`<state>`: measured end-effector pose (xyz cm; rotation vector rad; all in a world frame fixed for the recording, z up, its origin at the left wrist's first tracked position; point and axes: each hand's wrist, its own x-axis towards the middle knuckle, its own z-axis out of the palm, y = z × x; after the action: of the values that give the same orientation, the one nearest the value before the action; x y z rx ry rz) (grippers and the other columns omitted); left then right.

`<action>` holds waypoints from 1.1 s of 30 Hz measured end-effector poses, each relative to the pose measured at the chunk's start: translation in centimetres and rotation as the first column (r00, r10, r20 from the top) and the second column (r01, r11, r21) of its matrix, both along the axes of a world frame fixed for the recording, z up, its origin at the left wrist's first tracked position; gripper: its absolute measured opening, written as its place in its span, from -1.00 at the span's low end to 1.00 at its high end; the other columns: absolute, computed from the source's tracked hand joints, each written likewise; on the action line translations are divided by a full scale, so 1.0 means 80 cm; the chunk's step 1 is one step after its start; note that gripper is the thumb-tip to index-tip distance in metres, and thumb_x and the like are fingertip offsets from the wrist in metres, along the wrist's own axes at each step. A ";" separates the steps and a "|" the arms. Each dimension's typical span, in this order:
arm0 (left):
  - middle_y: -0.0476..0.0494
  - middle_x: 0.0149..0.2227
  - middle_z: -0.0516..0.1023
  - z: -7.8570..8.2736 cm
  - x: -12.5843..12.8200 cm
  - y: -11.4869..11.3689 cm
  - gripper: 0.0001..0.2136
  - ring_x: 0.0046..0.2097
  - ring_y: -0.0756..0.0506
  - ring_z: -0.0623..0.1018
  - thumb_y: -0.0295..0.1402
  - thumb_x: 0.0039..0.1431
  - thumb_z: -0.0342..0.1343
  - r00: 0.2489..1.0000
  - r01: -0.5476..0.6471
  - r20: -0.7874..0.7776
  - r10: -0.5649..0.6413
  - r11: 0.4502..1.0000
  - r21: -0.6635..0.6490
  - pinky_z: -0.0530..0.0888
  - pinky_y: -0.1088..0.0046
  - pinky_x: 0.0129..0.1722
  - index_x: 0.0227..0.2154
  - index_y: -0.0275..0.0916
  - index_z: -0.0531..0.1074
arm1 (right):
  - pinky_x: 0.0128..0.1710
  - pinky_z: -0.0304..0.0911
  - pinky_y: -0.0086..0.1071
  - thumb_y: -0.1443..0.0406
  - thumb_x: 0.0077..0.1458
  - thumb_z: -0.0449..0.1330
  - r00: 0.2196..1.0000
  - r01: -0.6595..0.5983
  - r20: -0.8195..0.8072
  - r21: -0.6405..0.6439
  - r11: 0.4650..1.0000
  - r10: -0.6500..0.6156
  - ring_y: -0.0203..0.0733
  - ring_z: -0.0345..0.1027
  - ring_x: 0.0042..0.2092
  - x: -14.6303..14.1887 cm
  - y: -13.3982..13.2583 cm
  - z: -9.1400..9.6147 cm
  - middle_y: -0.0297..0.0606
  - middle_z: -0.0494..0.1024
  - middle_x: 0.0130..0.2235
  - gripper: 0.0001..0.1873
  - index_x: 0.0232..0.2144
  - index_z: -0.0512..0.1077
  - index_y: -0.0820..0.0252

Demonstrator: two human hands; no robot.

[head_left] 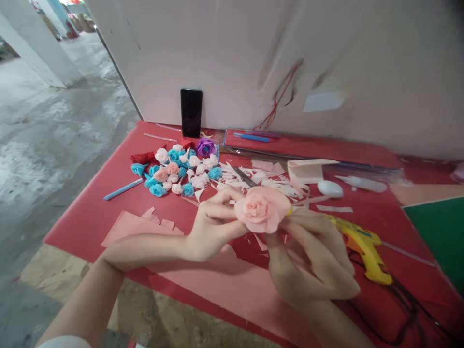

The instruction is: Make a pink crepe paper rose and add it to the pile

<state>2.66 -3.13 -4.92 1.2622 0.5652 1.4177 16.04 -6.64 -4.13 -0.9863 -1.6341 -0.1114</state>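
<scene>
A pink paper rose (258,209) with layered, curled petals is held up above the table between both hands. My left hand (213,222) pinches it from the left, fingers closed at its edge. From the right and below, my right hand (311,256) grips the same rose with bent fingers, its thumb just under the outer petals. The flower's base is hidden behind the petals and fingers. Beneath the hands lies a large sheet of pink paper (217,285). Close behind the rose are scissors (244,177) among white paper scraps (228,175).
Small blue, white, pink and red paper flowers (173,169) sit in a heap at the back left, with a purple one (206,147). A phone (191,113) leans on the wall. A yellow glue gun (369,251) with a black cord lies at right, near a white bottle (362,183).
</scene>
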 end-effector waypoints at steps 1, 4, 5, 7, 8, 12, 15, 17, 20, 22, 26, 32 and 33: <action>-0.05 -0.45 0.46 0.002 -0.001 0.001 -0.92 -0.34 -0.02 0.45 -0.33 0.02 0.28 1.000 0.004 -0.007 -0.004 1.000 0.025 0.46 0.42 -0.28 -0.54 -0.07 0.62 | -0.31 0.22 -0.17 0.51 -0.03 0.27 1.000 -0.010 -0.009 -0.010 1.000 0.010 -0.11 0.33 -0.34 0.000 -0.001 0.001 -0.31 0.49 -0.38 -0.46 -0.01 0.43 -0.05; -0.07 -0.48 0.45 0.007 -0.004 0.006 -0.87 -0.36 -0.02 0.43 -0.27 0.03 0.27 0.999 0.039 -0.023 -0.037 0.996 0.084 0.44 0.39 -0.28 -0.57 -0.09 0.61 | -0.31 0.21 -0.22 0.51 0.00 0.25 0.999 -0.048 -0.026 -0.036 0.998 0.047 -0.15 0.31 -0.32 0.000 -0.001 0.005 -0.31 0.45 -0.39 -0.59 -0.11 0.44 0.03; -0.07 -0.49 0.45 0.009 -0.004 0.008 -0.86 -0.38 -0.02 0.43 -0.27 0.03 0.27 0.998 0.053 -0.022 -0.051 0.994 0.094 0.44 0.38 -0.29 -0.58 -0.09 0.61 | -0.32 0.21 -0.23 0.51 0.01 0.24 0.998 -0.055 -0.028 -0.053 0.997 0.054 -0.16 0.31 -0.31 0.000 -0.001 0.005 -0.32 0.45 -0.39 -0.63 -0.14 0.44 0.05; -0.08 -0.49 0.46 0.010 -0.004 0.010 -0.87 -0.39 -0.02 0.44 -0.27 0.02 0.27 0.997 0.075 -0.010 -0.075 0.994 0.085 0.45 0.39 -0.32 -0.58 -0.10 0.61 | -0.33 0.21 -0.26 0.50 0.02 0.23 0.999 -0.048 -0.022 -0.091 0.995 0.046 -0.19 0.30 -0.31 -0.001 0.000 0.006 -0.31 0.44 -0.37 -0.71 -0.21 0.43 0.09; -0.08 -0.48 0.47 0.010 -0.003 0.010 -0.88 -0.39 -0.01 0.44 -0.28 0.02 0.28 0.996 0.084 0.005 -0.085 0.994 0.072 0.46 0.40 -0.34 -0.57 -0.10 0.61 | -0.33 0.22 -0.27 0.49 0.02 0.23 0.999 -0.034 -0.014 -0.095 0.995 0.033 -0.20 0.29 -0.31 -0.001 0.001 0.006 -0.30 0.44 -0.36 -0.73 -0.23 0.43 0.11; -0.07 -0.42 0.48 0.007 -0.002 0.009 -0.91 -0.34 -0.01 0.47 -0.33 0.06 0.26 0.989 0.137 0.045 -0.138 0.990 0.032 0.48 0.40 -0.27 -0.51 -0.10 0.62 | -0.36 0.24 -0.31 0.50 0.03 0.22 0.999 -0.008 0.032 -0.005 1.000 0.009 -0.23 0.30 -0.32 -0.001 0.005 0.009 -0.29 0.44 -0.36 -0.81 -0.28 0.42 0.18; -0.06 -0.41 0.47 0.004 -0.002 0.009 -0.91 -0.31 -0.01 0.47 -0.37 0.08 0.24 0.986 0.156 0.055 -0.159 0.986 0.057 0.46 0.41 -0.24 -0.47 -0.09 0.63 | -0.41 0.26 -0.33 0.52 0.05 0.19 0.999 -0.028 0.032 0.020 0.999 0.027 -0.25 0.32 -0.36 0.000 0.006 0.010 -0.29 0.45 -0.40 -0.83 -0.31 0.44 0.22; -0.03 -0.43 0.46 0.003 -0.001 0.009 -0.90 -0.32 0.01 0.45 -0.40 0.08 0.24 0.985 0.146 0.080 -0.155 0.984 0.105 0.45 0.44 -0.26 -0.46 -0.06 0.63 | -0.41 0.28 -0.31 0.54 0.01 0.21 0.999 -0.042 0.009 0.056 0.998 0.041 -0.23 0.34 -0.36 0.001 0.006 0.008 -0.28 0.48 -0.39 -0.76 -0.26 0.47 0.23; -0.01 -0.47 0.43 0.003 0.000 0.009 -0.87 -0.36 0.04 0.43 -0.44 0.07 0.24 0.984 0.123 0.109 -0.140 0.981 0.151 0.42 0.49 -0.30 -0.44 -0.03 0.62 | -0.39 0.29 -0.24 0.55 -0.04 0.26 0.998 -0.046 -0.025 0.139 0.989 0.050 -0.17 0.38 -0.36 0.003 0.006 0.001 -0.29 0.53 -0.37 -0.61 -0.15 0.49 0.16; -0.01 -0.48 0.42 0.002 0.001 0.009 -0.89 -0.36 0.04 0.41 -0.42 0.07 0.24 0.985 0.113 0.112 -0.129 0.983 0.145 0.41 0.48 -0.30 -0.44 -0.04 0.62 | -0.40 0.29 -0.22 0.54 -0.05 0.27 0.998 -0.046 -0.030 0.159 0.986 0.051 -0.16 0.39 -0.38 0.004 0.007 -0.002 -0.29 0.55 -0.36 -0.56 -0.10 0.48 0.10; -0.03 -0.49 0.42 0.003 0.001 0.009 -0.94 -0.35 0.01 0.41 -0.38 0.04 0.27 0.990 0.093 0.091 -0.107 0.985 0.144 0.42 0.40 -0.23 -0.48 -0.08 0.62 | -0.40 0.30 -0.22 0.51 -0.04 0.27 0.995 -0.061 -0.066 0.121 0.991 0.069 -0.14 0.40 -0.37 0.002 0.005 -0.004 -0.30 0.54 -0.37 -0.59 -0.13 0.50 0.07; -0.03 -0.46 0.45 0.002 0.002 0.011 -0.92 -0.35 0.01 0.43 -0.33 0.08 0.24 0.991 0.107 0.065 -0.116 0.987 0.124 0.43 0.42 -0.27 -0.45 -0.02 0.62 | -0.49 0.23 -0.36 0.51 0.03 0.21 0.998 0.054 -0.023 -0.010 0.999 -0.054 -0.24 0.34 -0.39 -0.006 0.002 -0.002 -0.28 0.49 -0.38 -0.78 -0.28 0.51 0.18; -0.03 -0.45 0.45 0.002 0.002 0.011 -0.92 -0.35 0.02 0.43 -0.31 0.09 0.24 0.992 0.104 0.061 -0.112 0.987 0.123 0.43 0.43 -0.28 -0.45 -0.02 0.62 | -0.48 0.23 -0.37 0.51 0.05 0.19 0.999 0.050 -0.012 0.006 0.999 -0.050 -0.25 0.33 -0.39 -0.007 0.002 -0.002 -0.28 0.47 -0.39 -0.79 -0.29 0.50 0.19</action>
<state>2.80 -2.27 -4.79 1.3147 0.3646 1.4142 15.48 -6.48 -4.26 -1.0217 -1.5976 -0.1437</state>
